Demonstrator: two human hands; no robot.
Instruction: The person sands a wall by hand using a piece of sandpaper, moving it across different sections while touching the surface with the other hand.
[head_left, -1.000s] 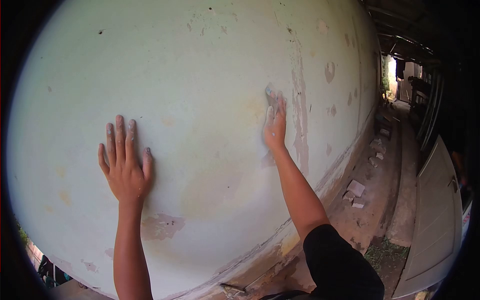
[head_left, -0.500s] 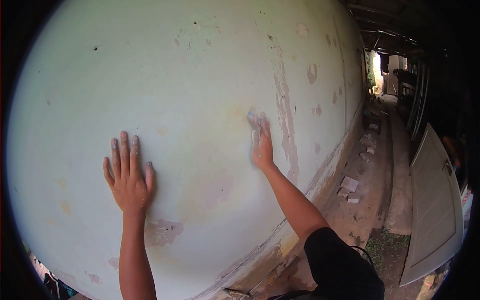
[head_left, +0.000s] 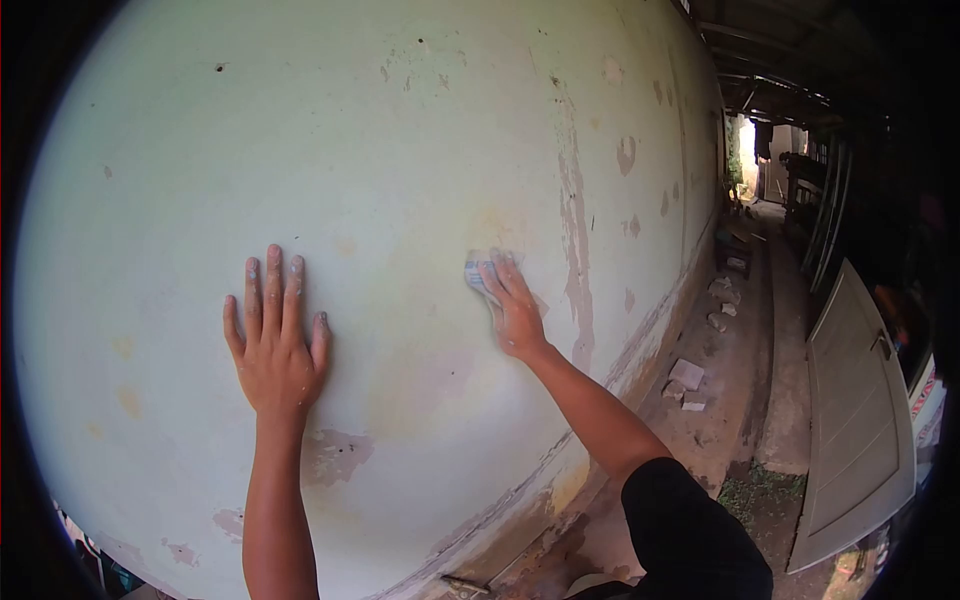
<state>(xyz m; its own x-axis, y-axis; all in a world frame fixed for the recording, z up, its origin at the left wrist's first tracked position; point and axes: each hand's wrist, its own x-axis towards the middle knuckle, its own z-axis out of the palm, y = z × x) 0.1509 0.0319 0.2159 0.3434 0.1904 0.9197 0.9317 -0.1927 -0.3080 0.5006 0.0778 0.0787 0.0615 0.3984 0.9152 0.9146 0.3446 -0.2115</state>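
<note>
My left hand (head_left: 278, 345) lies flat on the pale green wall (head_left: 250, 180), fingers spread and pointing up, with whitish dust on the fingertips. To its right, my right hand (head_left: 511, 305) presses a small sheet with blue print (head_left: 479, 274), which looks like sandpaper, against the wall. The sheet sticks out at the left of the fingers; the rest is hidden under them. Yellowish stains and patches of peeled paint mark the wall around both hands.
A narrow walkway (head_left: 783, 370) runs along the wall at the right, with broken pale blocks (head_left: 686, 374) on it. A light door panel (head_left: 858, 425) leans at the right edge. Dark racks and metal poles stand farther back.
My right hand has moved left and slightly down on the wall, and more of the printed sheet shows. The view has shifted a little; my left hand stays flat on the wall.
</note>
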